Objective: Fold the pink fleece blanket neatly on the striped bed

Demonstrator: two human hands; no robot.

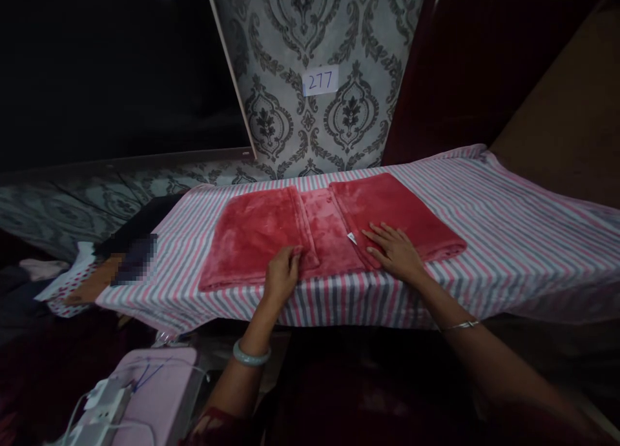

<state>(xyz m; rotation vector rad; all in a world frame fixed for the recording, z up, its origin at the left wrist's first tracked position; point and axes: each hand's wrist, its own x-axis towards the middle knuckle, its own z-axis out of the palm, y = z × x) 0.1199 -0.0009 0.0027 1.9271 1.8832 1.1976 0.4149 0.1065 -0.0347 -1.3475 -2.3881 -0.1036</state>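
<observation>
A red plush blanket [334, 223] lies on the striped cloth, its left and right sides folded inward with a strip of the lower layer showing between them. My left hand [283, 275] is at the front of the left flap, fingers curled and thumb close to them, closed on the blanket near its inner edge. On the right flap my right hand [394, 251] rests flat, palm down with fingers spread. A small white tag [351, 238] sticks out at that flap's inner edge, just left of my right fingertips.
The pink, grey and white striped cloth [508, 220] covers the table and hangs over its front edge. A large dark screen [116, 71] stands behind on the left. At lower left, a power strip [104, 410] with cables sits on a pink stool [165, 381].
</observation>
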